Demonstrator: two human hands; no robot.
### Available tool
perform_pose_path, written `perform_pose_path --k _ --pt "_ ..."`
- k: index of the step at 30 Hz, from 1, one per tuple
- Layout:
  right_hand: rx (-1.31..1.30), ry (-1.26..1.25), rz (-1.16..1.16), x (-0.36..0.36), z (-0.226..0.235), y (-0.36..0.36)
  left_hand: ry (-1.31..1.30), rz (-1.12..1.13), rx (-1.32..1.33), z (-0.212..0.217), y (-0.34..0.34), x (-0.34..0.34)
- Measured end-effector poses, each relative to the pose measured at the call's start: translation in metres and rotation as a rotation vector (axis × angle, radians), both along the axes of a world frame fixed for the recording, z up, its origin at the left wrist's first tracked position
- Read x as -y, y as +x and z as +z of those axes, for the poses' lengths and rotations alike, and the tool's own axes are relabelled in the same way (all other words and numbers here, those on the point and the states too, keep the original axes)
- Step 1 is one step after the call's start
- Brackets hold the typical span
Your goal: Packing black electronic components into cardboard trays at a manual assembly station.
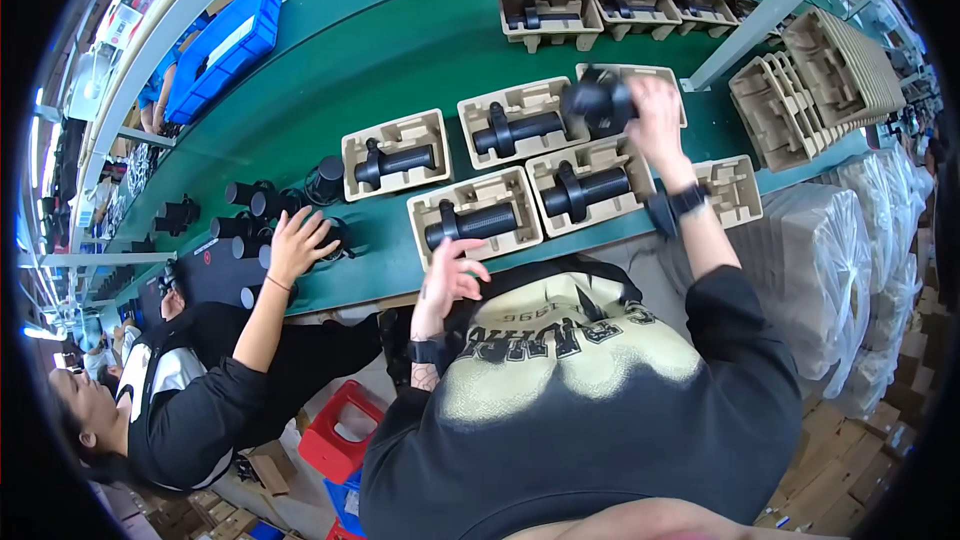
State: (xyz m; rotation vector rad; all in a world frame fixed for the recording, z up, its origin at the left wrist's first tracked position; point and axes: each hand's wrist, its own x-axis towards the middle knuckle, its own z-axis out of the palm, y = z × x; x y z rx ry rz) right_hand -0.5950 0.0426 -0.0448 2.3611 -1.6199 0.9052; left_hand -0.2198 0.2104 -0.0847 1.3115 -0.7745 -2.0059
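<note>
My right hand (655, 118) grips a black cylindrical device (602, 105), blurred by motion, over a tan moulded tray (650, 73) in the far row. My left hand (450, 285) holds nothing; its fingers are apart and bent beside the near edge of a moulded tray (425, 202). In that tray lies a black cylindrical device (487, 224) with a collar. Similar devices lie in the trays around it, among them one device (585, 194) in the middle. A moulded tray (740, 192) sits right of my right wrist, partly behind it.
A co-worker's hand (300, 245) reaches among several loose black devices (270, 202) at left. Stacked trays (820, 80) stand at right, by a grey post (765, 15). More filled trays (550, 32) line the far side. A blue crate (225, 52) is at upper left; a red stool (340, 435) stands below.
</note>
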Motion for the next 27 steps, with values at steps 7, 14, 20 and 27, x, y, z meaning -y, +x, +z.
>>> perform_pose_path --k 7,14,20,27 --pt "-0.288 0.056 -0.168 0.053 -0.096 -0.043 -0.105 0.09 0.217 0.006 0.017 -0.002" --pt "0.596 0.133 -0.099 -0.005 -0.074 -0.051 -0.816 0.831 1.181 0.029 0.07 -0.009" --pt "0.951 0.204 0.065 -0.034 -0.076 0.004 -0.911 0.621 1.712 0.061 0.148 0.042" --pt "0.926 0.243 0.189 -0.03 0.001 0.035 -0.648 -0.19 1.692 -0.013 0.197 0.156"
